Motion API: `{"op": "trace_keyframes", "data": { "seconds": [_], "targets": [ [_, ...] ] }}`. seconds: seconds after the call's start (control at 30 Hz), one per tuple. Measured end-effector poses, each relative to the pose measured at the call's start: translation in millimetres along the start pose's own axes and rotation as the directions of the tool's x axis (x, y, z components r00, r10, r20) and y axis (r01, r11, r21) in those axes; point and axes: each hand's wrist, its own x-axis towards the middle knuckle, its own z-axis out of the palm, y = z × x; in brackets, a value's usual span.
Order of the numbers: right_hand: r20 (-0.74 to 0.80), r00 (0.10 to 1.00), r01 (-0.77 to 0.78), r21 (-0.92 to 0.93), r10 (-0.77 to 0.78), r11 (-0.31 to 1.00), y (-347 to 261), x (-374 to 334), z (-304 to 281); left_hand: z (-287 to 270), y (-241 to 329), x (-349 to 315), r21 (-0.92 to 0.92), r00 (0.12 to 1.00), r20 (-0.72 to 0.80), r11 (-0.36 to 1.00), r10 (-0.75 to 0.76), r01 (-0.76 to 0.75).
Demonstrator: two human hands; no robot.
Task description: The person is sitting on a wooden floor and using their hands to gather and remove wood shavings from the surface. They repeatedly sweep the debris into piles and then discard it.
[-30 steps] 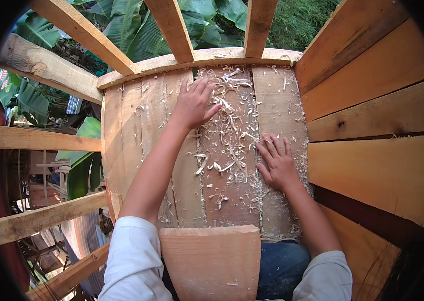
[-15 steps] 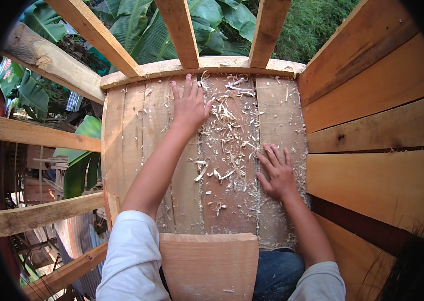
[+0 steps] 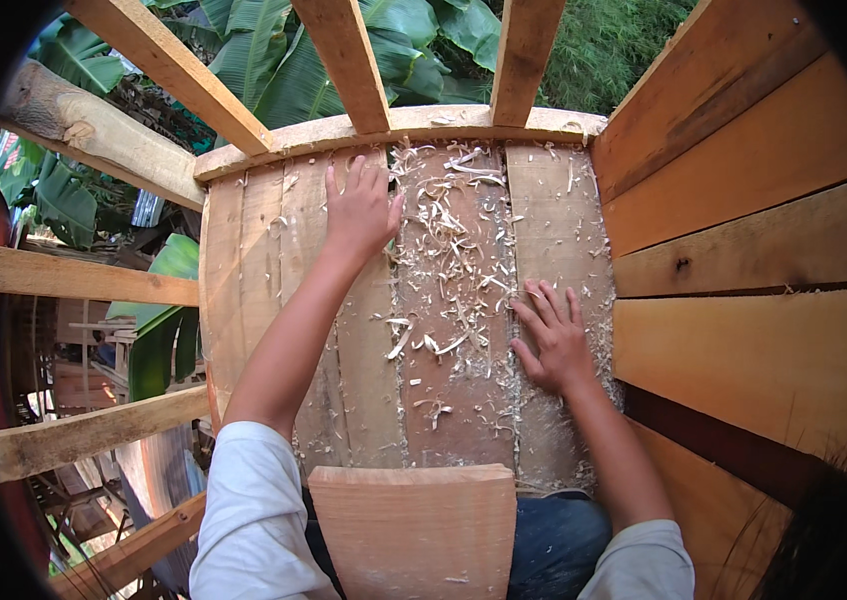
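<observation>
Left hand [image 3: 358, 210], splayed, left of shavings [image 3: 446, 222] | right hand [image 3: 555, 340], splayed, right of shavings | both rested on planks [image 3: 370, 385], apparently for support

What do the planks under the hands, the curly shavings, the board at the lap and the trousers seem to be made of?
Planks: wood, apparently unfinished; dull brown with visible grain.
Shavings: probably raw wood; pale, thin and curled.
Board: likely wood, fairly smooth and matte; faint grain, no shine.
Trousers: cloth, perhaps denim; dark blue, without sheen.
</observation>
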Motion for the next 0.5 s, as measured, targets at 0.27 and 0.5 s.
{"op": "trace_keyframes", "data": {
  "seconds": [0.27,0.5],
  "targets": [
    [0.012,1.0,0.007,0.005,-0.007,1.0,-3,2,-1,6,-4,12,0.08,0.989,-0.115,0.993,0.091,-0.082],
    [0.003,1.0,0.005,0.008,-0.005,1.0,-4,2,-3,0,-10,1,-0.066,0.999,-0.035,0.997,0.026,-0.028]
  ]
}}
